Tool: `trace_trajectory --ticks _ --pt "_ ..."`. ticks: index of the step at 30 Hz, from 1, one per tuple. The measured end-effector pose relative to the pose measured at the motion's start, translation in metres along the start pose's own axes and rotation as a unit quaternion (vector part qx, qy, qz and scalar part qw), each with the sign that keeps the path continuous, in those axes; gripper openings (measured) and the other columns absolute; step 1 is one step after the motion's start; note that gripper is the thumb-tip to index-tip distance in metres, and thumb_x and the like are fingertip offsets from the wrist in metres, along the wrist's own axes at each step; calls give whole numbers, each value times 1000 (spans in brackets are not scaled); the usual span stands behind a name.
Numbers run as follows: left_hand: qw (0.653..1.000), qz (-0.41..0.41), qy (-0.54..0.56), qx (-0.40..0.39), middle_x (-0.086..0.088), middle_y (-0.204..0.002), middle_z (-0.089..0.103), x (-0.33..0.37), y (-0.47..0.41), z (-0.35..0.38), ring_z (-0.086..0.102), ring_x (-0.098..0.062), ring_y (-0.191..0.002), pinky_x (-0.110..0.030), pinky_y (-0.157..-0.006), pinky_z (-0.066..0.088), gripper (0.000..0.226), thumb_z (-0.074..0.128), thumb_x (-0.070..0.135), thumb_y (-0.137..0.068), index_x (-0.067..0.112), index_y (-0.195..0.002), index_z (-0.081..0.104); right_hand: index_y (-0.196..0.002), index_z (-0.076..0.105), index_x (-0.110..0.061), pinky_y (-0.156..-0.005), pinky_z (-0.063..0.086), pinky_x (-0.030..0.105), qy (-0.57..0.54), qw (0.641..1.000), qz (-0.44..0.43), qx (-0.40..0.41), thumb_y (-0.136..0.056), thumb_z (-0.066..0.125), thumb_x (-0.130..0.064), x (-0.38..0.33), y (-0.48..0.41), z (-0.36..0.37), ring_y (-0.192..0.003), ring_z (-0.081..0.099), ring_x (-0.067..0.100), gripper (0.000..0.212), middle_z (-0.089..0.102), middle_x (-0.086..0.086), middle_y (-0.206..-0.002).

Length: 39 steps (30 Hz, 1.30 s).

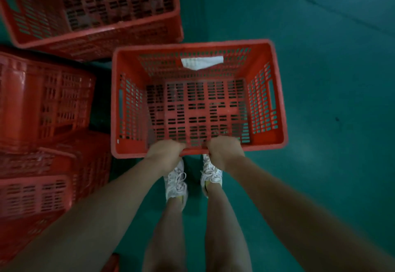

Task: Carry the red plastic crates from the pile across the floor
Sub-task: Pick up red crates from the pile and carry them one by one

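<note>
Crate (264,105) sits straight ahead of the person, its long axis running side to side, just right of the pile (42,105). Left hand (165,151) and right hand (224,151) both curl over its near long rim, close together at the middle. Open floor (331,68) lies ahead and right, so the carry likely heads there.

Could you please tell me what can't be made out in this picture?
Head view only.
Fingers of left hand and right hand: curled under the crate rim.
Print on the label: blurred.
Extent of the pile: cut off by left and top edges.
Gap between crate and floor: unclear from above.
</note>
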<state>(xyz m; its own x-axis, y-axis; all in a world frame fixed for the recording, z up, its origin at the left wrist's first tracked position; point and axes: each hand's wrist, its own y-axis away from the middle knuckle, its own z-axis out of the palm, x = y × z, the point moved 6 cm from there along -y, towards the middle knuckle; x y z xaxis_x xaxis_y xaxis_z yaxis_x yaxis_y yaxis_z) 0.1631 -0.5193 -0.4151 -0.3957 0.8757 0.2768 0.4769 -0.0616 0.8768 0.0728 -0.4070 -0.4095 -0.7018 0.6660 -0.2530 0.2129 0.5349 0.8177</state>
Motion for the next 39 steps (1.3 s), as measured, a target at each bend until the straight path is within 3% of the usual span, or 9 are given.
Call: trace_trajectory --ticks 4,8,11,15,20,25,28,33,39 --pt "1000 17 8 -8 -2 -110 66 20 29 -23 61 -23 -100 -33 -83 51 27 53 24 -94 31 -118 60 -105 65 -16 -75 48 32 -1 1000 1 -10 -89 50 -5 0 33 -19 -97 65 27 24 67 4 -102" --pt "998 41 -25 -30 -2 -119 65 47 63 -57 59 -24 -112 -32 -91 48 28 58 34 -91 28 -119 61 -113 64 -14 -88 50 35 -58 998 2 -32 -90 57 -20 2 77 -39 -110 61 29 25 65 9 -116" --pt "994 60 -59 -64 -2 -114 67 68 89 -81 61 -23 -108 -33 -89 50 26 61 36 -88 24 -111 64 -119 62 -12 -92 48 34 -107 993 18 -39 -89 59 -28 1 114 -56 -115 58 31 35 63 13 -123" --pt "988 91 -109 -67 -1 -103 69 115 146 -129 64 -21 -97 -25 -71 45 21 65 35 -86 20 -101 67 -120 62 -11 -88 47 31 -176 983 48 -20 -87 65 -27 -1 189 -92 -113 59 30 37 63 14 -121" --pt "978 124 -166 -27 -1 -92 72 178 221 -185 66 -20 -89 -24 -64 41 22 70 40 -81 21 -92 69 -109 68 -10 -79 48 28 -226 970 81 26 -84 68 -24 -1 287 -144 -103 64 29 29 68 14 -109" --pt "962 161 -220 15 1 -83 67 248 296 -232 65 -20 -85 -24 -65 42 23 71 43 -79 21 -89 69 -106 69 -12 -72 41 22 -240 958 127 88 -83 68 -25 4 390 -188 -99 65 27 26 69 13 -106" --pt "950 189 -247 40 -4 -93 71 289 332 -250 65 -23 -90 -25 -65 40 29 72 43 -79 16 -91 69 -102 70 -12 -71 42 23 -244 951 150 112 -83 69 -24 11 444 -208 -98 65 25 23 70 11 -104" --pt "913 249 -315 71 -9 -96 70 373 398 -275 65 -26 -90 -27 -65 41 33 71 43 -81 12 -94 68 -102 70 -6 -66 36 22 -251 930 199 178 -84 71 -23 27 545 -229 -97 65 28 25 70 15 -105" --pt "865 316 -378 99 -7 -86 70 469 452 -284 67 -26 -84 -28 -65 46 28 74 39 -79 12 -85 68 -108 69 -11 -70 37 21 -257 891 278 250 -83 72 -27 53 650 -231 -101 64 26 30 69 10 -109"
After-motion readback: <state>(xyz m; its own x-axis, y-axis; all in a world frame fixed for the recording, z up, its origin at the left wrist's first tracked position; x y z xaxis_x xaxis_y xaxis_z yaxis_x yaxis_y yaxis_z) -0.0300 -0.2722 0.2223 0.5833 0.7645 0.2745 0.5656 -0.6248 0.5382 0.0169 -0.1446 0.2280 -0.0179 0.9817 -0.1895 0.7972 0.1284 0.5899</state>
